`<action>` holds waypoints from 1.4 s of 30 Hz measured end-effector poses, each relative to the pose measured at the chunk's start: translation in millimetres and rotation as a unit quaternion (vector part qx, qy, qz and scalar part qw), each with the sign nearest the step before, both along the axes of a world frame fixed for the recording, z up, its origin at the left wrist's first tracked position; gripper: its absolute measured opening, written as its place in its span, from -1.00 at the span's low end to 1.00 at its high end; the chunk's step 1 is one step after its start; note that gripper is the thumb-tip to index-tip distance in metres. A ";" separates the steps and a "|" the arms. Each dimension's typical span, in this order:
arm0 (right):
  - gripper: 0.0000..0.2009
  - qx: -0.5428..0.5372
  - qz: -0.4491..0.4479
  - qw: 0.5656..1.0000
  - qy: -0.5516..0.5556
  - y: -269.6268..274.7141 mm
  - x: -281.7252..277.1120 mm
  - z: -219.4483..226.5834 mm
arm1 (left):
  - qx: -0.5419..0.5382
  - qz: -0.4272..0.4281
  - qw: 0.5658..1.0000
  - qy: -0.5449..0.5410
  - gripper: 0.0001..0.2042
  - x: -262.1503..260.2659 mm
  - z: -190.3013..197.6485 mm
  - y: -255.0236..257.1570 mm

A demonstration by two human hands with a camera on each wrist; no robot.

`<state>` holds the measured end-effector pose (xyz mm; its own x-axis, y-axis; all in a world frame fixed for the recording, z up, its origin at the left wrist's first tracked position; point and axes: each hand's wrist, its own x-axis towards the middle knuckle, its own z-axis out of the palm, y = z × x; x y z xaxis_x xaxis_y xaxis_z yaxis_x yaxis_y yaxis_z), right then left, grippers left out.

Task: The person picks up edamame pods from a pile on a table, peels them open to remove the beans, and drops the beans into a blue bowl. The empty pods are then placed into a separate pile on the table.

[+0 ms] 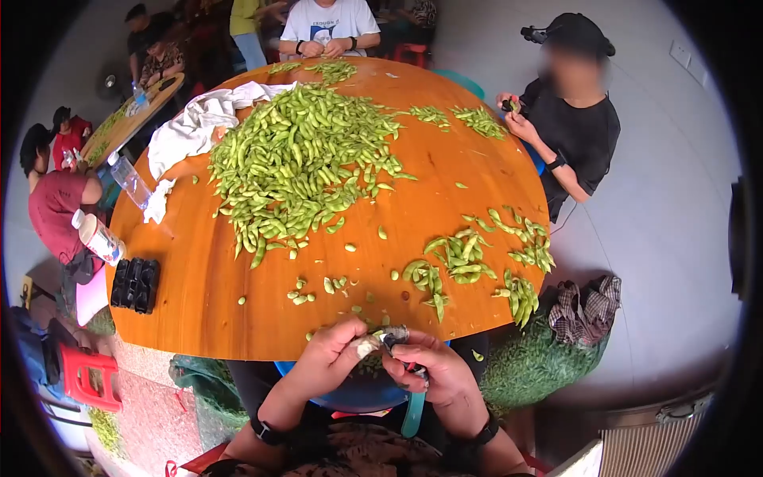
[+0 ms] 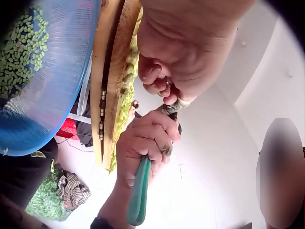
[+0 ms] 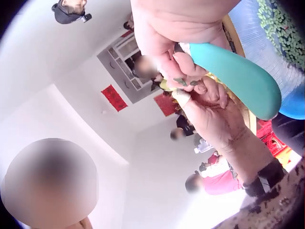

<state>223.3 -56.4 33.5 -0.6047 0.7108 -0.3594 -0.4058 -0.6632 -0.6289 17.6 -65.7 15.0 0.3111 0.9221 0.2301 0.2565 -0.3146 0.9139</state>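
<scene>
In the head view, the left hand (image 1: 327, 359), its thumb wrapped in pale tape, pinches a green pod (image 1: 379, 335), partly hidden by fingers. Curled round a teal-handled tool (image 1: 414, 413) is the right hand (image 1: 437, 370), touching or almost touching the left fingertips. The left wrist view shows the teal handle (image 2: 138, 198) hanging below the right hand (image 2: 145, 143), with the left hand (image 2: 186, 52) above. In the right wrist view the pod (image 3: 165, 86) shows beside the taped thumb. The tool's working end is mostly hidden.
A large pod heap (image 1: 294, 159) covers the round table (image 1: 183, 294), with smaller piles at right. A blue basket (image 2: 71, 81) of shelled beans sits below the table edge. Bottles, a black tray (image 1: 135, 285) and a white cloth (image 1: 191, 127) lie left; people sit around.
</scene>
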 end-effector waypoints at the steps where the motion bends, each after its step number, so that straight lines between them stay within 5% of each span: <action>1: -0.75 -0.022 -0.012 1.000 0.015 0.0 1.8 -3.5 | -0.053 -0.012 0.997 -0.057 -0.94 1.6 1.2 0.3; 3: -0.73 -0.036 -0.065 0.997 0.000 1.0 7.2 -0.1 | -0.106 -0.029 0.988 -0.110 -0.95 3.0 4.7 -0.8; 5: -0.70 0.017 -0.164 0.985 -0.050 8.8 22.7 7.8 | -0.071 0.001 0.996 0.044 -0.88 3.6 8.0 -5.8; 8: -0.85 0.109 -0.332 0.920 -0.175 30.4 52.0 3.7 | 0.022 0.029 0.995 0.097 -0.81 -3.2 3.2 -12.5; 10: -0.87 0.122 -0.362 0.895 -0.231 41.0 66.8 -2.7 | 0.048 0.015 0.990 0.130 -0.81 -4.5 8.8 -14.2; 15: -0.88 0.169 -0.296 0.899 -0.275 45.1 67.4 -19.1 | 0.180 0.050 0.957 0.223 -0.80 5.8 16.1 -2.6; 17: -0.88 0.192 -0.293 0.892 -0.287 46.7 66.6 -24.5 | 0.203 0.133 0.940 0.242 -0.81 11.0 15.6 11.4; 27: -0.89 0.169 -0.316 0.898 -0.254 45.2 67.6 -23.5 | 0.132 0.106 0.882 0.440 -0.77 36.2 12.9 53.7; 28: -0.89 0.169 -0.317 0.898 -0.252 45.6 69.9 -23.5 | 0.133 0.105 0.881 0.441 -0.77 43.0 13.8 54.0; 30: -0.89 0.163 -0.315 0.906 -0.229 45.2 74.1 -24.5 | 0.100 0.077 0.965 0.228 -0.72 58.4 15.6 52.4; 31: -0.89 0.163 -0.317 0.906 -0.227 45.1 74.8 -27.3 | 0.126 0.076 0.962 0.230 -0.69 63.4 22.5 51.2; 34: -0.79 0.428 -0.287 0.687 -0.513 41.7 68.0 -13.2 | 0.167 0.142 0.934 0.281 -0.66 64.5 26.7 59.0; 36: -0.80 0.495 -0.241 0.582 -0.599 39.1 57.9 -1.6 | 0.178 0.122 0.929 0.302 -0.70 58.9 16.7 69.5; 40: -0.84 0.581 -0.154 0.524 -0.603 46.7 24.7 -0.7 | 0.158 0.083 0.920 0.349 -0.81 54.5 9.8 71.7; 42: -0.88 0.581 -0.118 0.534 -0.603 52.1 14.4 1.5 | 0.147 0.070 0.924 0.347 -0.83 47.8 12.2 62.0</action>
